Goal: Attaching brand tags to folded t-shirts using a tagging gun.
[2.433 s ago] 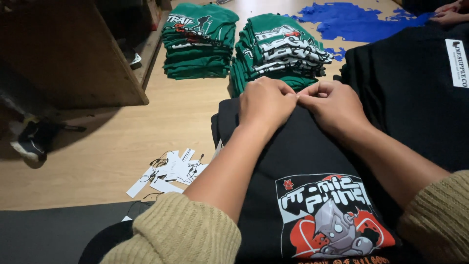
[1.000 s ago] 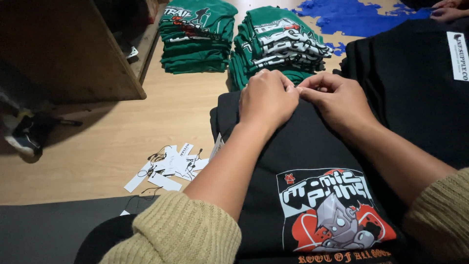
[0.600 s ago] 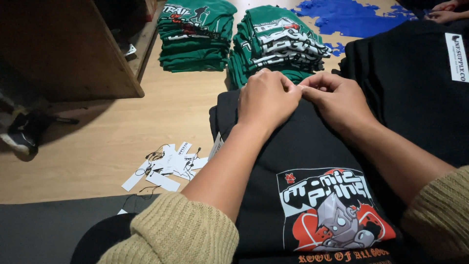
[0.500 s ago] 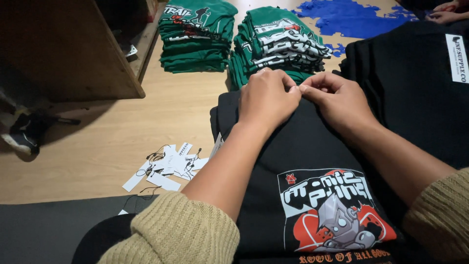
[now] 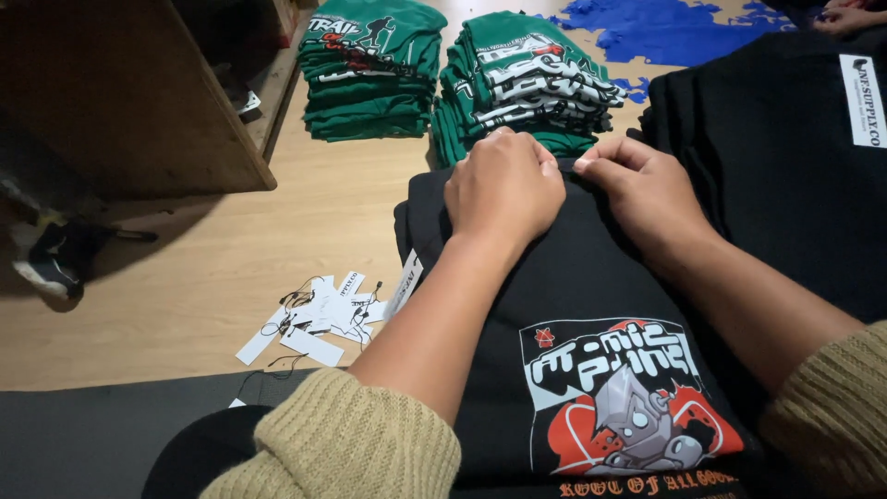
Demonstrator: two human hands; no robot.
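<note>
A folded black T-shirt [image 5: 564,305] with a red, white and grey robot print lies on top of a black stack in front of me. My left hand [image 5: 504,185] and my right hand [image 5: 647,189] meet at its far edge, by the collar, fingers curled and pinching something small there that the fingers hide. Both wrists come out of beige knitted sleeves.
Two piles of folded green printed T-shirts [image 5: 370,69] [image 5: 527,79] stand on the wooden floor [image 5: 222,268] beyond. Loose white hang tags with strings [image 5: 323,314] lie at left. A wooden cabinet [image 5: 120,92] is far left, blue cloth [image 5: 665,28] behind, another black stack [image 5: 785,166] at right.
Both hands stay at the collar with only small finger movements. The view has shifted slightly.
</note>
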